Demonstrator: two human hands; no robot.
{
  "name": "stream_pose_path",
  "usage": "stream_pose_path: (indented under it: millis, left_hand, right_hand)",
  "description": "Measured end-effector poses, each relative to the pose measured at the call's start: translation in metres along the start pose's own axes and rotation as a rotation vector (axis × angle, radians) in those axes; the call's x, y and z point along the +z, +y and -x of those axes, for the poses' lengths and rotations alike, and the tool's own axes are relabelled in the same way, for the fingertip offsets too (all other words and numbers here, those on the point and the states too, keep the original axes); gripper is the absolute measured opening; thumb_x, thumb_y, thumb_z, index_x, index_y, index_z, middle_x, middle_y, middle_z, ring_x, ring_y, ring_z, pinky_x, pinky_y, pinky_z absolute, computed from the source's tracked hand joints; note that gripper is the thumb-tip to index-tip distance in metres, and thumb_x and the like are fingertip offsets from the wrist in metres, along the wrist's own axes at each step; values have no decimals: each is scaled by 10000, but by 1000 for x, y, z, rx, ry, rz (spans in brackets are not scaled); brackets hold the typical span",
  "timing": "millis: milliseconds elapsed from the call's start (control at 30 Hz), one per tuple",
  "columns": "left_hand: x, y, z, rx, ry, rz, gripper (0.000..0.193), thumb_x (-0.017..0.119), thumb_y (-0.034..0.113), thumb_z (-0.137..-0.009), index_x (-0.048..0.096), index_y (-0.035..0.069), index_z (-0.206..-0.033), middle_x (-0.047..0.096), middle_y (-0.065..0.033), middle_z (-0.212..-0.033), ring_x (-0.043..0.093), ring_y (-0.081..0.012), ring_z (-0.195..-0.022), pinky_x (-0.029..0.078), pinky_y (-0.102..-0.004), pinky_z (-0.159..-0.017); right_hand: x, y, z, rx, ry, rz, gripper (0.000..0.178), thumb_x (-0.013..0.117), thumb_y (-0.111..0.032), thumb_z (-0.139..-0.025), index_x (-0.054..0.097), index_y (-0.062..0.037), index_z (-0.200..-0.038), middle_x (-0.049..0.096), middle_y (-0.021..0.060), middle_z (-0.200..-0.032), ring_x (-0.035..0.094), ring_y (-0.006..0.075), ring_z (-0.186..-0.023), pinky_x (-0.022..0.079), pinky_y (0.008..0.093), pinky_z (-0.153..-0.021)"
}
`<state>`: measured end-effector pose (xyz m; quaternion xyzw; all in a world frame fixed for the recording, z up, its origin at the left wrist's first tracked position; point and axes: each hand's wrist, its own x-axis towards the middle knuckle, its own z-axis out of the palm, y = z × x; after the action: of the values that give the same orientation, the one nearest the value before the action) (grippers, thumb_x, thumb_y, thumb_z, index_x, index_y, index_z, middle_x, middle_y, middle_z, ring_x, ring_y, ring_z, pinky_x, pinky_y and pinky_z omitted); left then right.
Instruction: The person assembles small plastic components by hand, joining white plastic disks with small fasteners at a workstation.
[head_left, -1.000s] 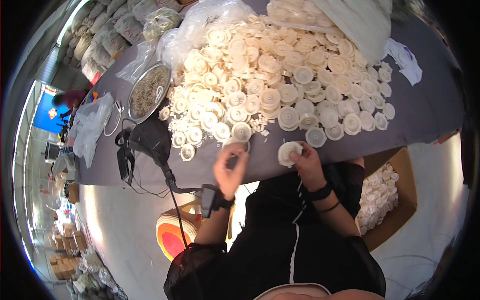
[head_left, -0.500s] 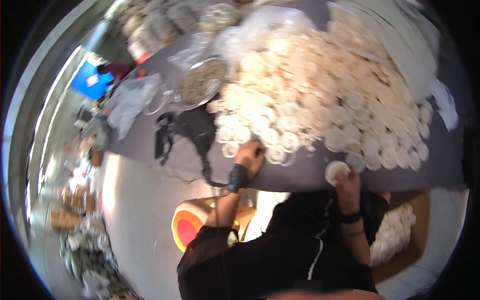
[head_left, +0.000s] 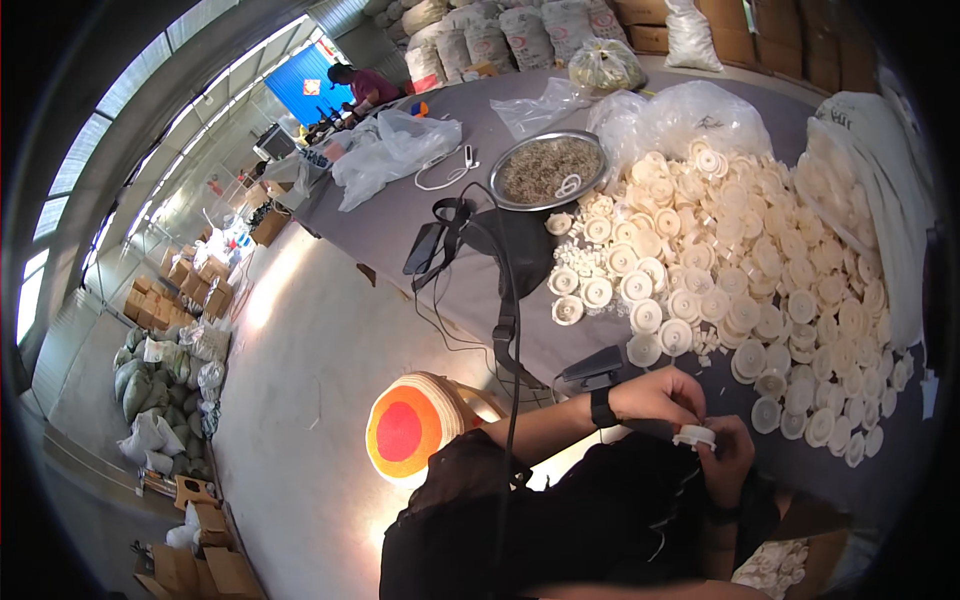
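Close to my body, at the table's near edge, my right hand (head_left: 730, 462) grips a round cream plastic disc (head_left: 694, 437) by its side. My left hand (head_left: 658, 396) is bent over it from the left, fingers pinched together just above the disc. Whatever those fingers hold is too small or hidden to make out. Beyond both hands spreads a big heap of similar cream discs (head_left: 740, 285), and small white plastic pieces (head_left: 582, 262) lie along its left side.
A metal tray (head_left: 497, 190) of small brownish parts and a black bag (head_left: 500, 245) with straps and cables lie on the grey table (head_left: 450, 130). An orange and red round stool (head_left: 402, 430) stands below. A carton of white parts (head_left: 775, 565) is at lower right. Another person (head_left: 368, 88) sits far left.
My left hand has left the heap's near edge and come right to the disc in my right hand. The whole view has swung, showing more of the room.
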<state>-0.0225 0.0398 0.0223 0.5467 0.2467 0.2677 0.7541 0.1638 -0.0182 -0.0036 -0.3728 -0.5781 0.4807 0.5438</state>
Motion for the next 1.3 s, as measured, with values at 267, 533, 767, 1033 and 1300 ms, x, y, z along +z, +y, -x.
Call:
stream_pose_path:
  millis: [267, 533, 767, 1033, 1300]
  left_hand:
    - [17, -7, -8, 81, 111, 27, 90, 661, 70, -764, 634, -1, -811, 618, -16, -690, 569, -65, -612, 445, -187, -550]
    - [8, -8, -4, 38, 49, 61, 133, 652, 58, -789, 629, -25, -889, 643, -36, -763, 590, -64, -666, 461, -183, -581]
    - [3, -11, -4, 23, 3, 15, 184, 627, 97, -821, 635, -35, -948, 646, -43, -784, 591, -73, -676, 471, -194, -608]
    - [5, -6, 7, 11, 50, -56, 244, 563, 176, -878, 635, -29, -990, 630, -38, -865, 563, -79, -761, 454, -210, -671]
    - [26, -16, -1, 277, 209, -308, 210, 549, 163, -883, 623, -33, -903, 578, -39, -770, 533, -84, -695, 429, -228, -613]
  right_hand:
    - [-7, 7, 9, -31, 48, 57, 213, 633, 56, -664, 518, -10, -831, 543, 78, -826, 542, 162, -783, 441, 271, -721]
    - [-1, 5, 6, -86, 58, -40, 207, 635, 25, -691, 508, -9, -851, 511, 91, -900, 520, 171, -815, 430, 269, -744]
    - [-3, 7, 7, -44, 40, -90, 203, 624, 32, -712, 494, -5, -863, 493, 71, -886, 507, 139, -794, 426, 234, -707]
    - [0, 7, 9, 56, 96, -141, 194, 624, 31, -736, 497, -14, -875, 497, 28, -853, 502, 101, -766, 424, 218, -676]
    - [-6, 11, 13, 57, 137, -97, 209, 639, 27, -740, 499, -13, -890, 497, 18, -838, 506, 89, -771, 427, 216, -669]
